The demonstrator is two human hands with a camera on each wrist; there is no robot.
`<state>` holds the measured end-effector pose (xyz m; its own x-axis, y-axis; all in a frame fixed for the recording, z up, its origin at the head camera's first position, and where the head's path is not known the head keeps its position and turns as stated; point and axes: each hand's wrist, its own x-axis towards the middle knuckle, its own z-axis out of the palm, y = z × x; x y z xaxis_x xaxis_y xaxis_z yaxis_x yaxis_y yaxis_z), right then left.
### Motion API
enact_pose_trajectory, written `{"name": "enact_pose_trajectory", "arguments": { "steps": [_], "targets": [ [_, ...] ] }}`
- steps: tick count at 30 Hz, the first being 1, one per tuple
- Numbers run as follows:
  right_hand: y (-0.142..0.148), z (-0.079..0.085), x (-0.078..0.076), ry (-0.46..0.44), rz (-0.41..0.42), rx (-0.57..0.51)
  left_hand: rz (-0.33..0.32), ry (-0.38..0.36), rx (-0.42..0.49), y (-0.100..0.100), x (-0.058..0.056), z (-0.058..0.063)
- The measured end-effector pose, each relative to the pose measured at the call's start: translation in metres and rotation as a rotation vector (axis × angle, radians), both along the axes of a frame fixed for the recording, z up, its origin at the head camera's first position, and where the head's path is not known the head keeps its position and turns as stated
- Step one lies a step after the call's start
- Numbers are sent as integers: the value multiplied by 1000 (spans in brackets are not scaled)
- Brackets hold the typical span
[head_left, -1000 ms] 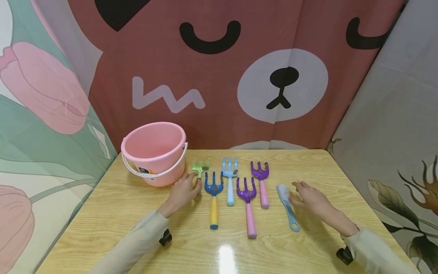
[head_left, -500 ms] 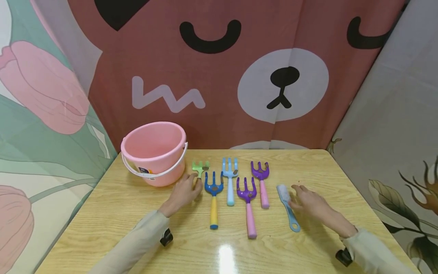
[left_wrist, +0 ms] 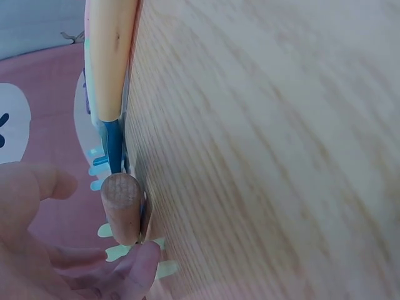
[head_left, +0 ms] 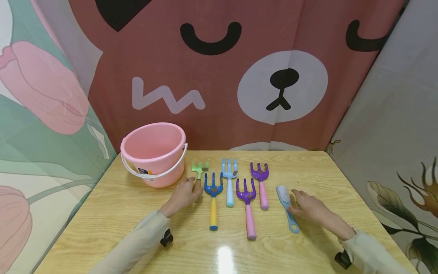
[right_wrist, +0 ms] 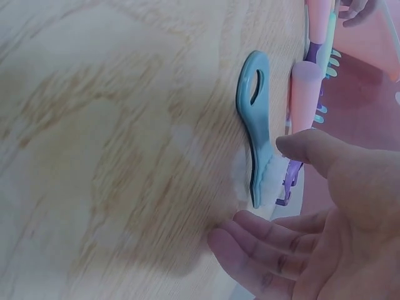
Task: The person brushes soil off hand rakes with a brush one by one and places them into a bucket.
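Observation:
My left hand (head_left: 183,194) is beside a small green hand rake (head_left: 198,169). In the left wrist view, its brown wooden handle (left_wrist: 122,209) lies between my spread thumb and fingers, with a gap on the thumb side. At the right, my right hand (head_left: 311,207) hovers next to a blue brush (head_left: 291,217) with white bristles, palm facing it. The right wrist view shows the brush (right_wrist: 255,119) on its side edge, my thumb near the bristles and my fingers loosely extended beyond its head.
Between my hands lie a blue rake with a yellow handle (head_left: 213,207), a light blue rake (head_left: 230,190) and two purple rakes with pink handles, one nearer (head_left: 250,220), one farther (head_left: 263,194). A pink bucket (head_left: 164,177) with a white handle stands at the back left.
My right hand has shifted slightly toward me, its thumb moving down alongside the brush. The left hand stays by the green rake, and the tools have not moved.

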<state>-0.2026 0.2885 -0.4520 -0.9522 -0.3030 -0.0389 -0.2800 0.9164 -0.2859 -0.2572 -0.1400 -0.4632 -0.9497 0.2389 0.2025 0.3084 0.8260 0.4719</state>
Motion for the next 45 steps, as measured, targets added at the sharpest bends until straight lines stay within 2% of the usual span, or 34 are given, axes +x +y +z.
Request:
{"name": "enact_pose_trajectory", "arguments": {
  "steps": [8,15,23,29,37,45],
  "targets": [
    [-1,1,0,23,31,15,6,-10,-23,1,-3,0],
    [-2,-1,-2,-19,49,0,29,-38,-40,2,-4,-1],
    [-3,-3,-2,-20,69,5,-52,31,-60,2,-6,-3],
    [-2,-1,-2,-32,91,-5,-50,37,-25,1,-7,-4],
    [-3,-3,-3,-54,93,-49,-81,-10,-27,1,-9,-4],
    [-3,-3,-3,-66,98,-41,-38,-53,0,2,-10,-6]
  ]
}}
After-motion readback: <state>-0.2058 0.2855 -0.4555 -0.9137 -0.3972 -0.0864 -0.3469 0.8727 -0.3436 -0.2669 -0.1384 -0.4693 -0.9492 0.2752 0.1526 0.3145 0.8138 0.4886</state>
